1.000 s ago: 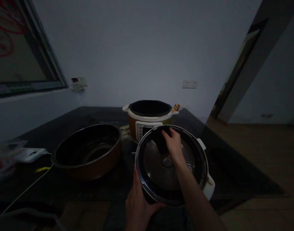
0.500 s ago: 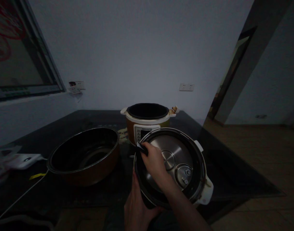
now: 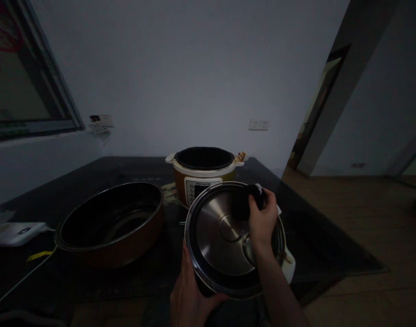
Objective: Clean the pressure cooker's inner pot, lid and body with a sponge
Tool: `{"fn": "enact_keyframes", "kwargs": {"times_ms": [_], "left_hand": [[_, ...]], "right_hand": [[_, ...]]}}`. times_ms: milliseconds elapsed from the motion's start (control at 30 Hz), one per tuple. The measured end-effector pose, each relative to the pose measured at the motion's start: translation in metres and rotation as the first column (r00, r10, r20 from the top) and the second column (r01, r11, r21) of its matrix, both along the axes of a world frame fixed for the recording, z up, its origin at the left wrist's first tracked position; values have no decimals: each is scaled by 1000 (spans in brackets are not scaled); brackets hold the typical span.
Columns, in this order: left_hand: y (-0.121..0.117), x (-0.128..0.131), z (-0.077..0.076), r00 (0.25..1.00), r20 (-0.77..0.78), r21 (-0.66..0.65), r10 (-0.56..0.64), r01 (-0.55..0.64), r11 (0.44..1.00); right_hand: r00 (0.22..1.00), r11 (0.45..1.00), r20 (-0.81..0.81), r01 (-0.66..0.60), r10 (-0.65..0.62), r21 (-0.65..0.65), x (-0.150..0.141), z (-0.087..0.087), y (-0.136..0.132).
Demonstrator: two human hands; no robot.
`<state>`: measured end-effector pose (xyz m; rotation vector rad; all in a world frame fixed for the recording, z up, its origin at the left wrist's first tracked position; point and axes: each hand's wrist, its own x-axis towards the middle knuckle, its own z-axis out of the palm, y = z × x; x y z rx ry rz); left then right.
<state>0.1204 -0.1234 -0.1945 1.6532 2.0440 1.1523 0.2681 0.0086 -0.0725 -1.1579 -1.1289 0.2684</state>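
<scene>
A round pressure cooker lid is held up in front of me, its shiny metal inner side facing me. My left hand grips the lid's lower left rim, thumb along the bottom edge. In my right hand is a black cloth with a bit of white at its top, pressed on the upper right of the lid's inside. My right forearm hides part of the lid's valve area. Just behind the lid stands the electric pressure cooker, uncovered, its dark inner pot showing.
On the left of the black table sits a large brown pot. Beyond it lie a white device, its cord and a yellow tag. Wall sockets are on the wall behind.
My right hand has moved the black cloth from the lid's left rim across to its upper right. My left hand keeps its hold. The whole view has shifted slightly.
</scene>
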Motion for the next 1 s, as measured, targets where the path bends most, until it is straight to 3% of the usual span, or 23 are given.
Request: {"fn": "enact_keyframes", "kwargs": {"times_ms": [67, 200, 433, 567, 700, 867, 1000], "left_hand": [[0, 0, 1, 1000, -5, 4, -3, 3, 1000], [0, -5, -1, 999, -10, -31, -52, 52, 998], [1, -5, -4, 999, -27, -10, -45, 44, 999], [0, -1, -1, 999, -33, 29, -20, 21, 999], [-2, -1, 0, 999, -34, 29, -28, 29, 999], [-1, 0, 0, 998, -49, 52, -41, 44, 998], [-1, 0, 1, 998, -48, 26, -35, 36, 999]], "right_hand": [[992, 1000, 129, 6, -9, 20, -5, 12, 5], [928, 995, 358, -103, 99, -8, -26, 23, 16], [781, 972, 582, -218, 228, -88, -57, 8, 13], [604, 942, 736, -306, 306, -140, -71, 0, -1], [360, 922, 890, -359, 281, -146, -72, 4, -4], [37, 902, 987, -411, 159, -130, -48, 23, 17], [-99, 917, 992, -384, 73, -106, -22, 37, 34]]}}
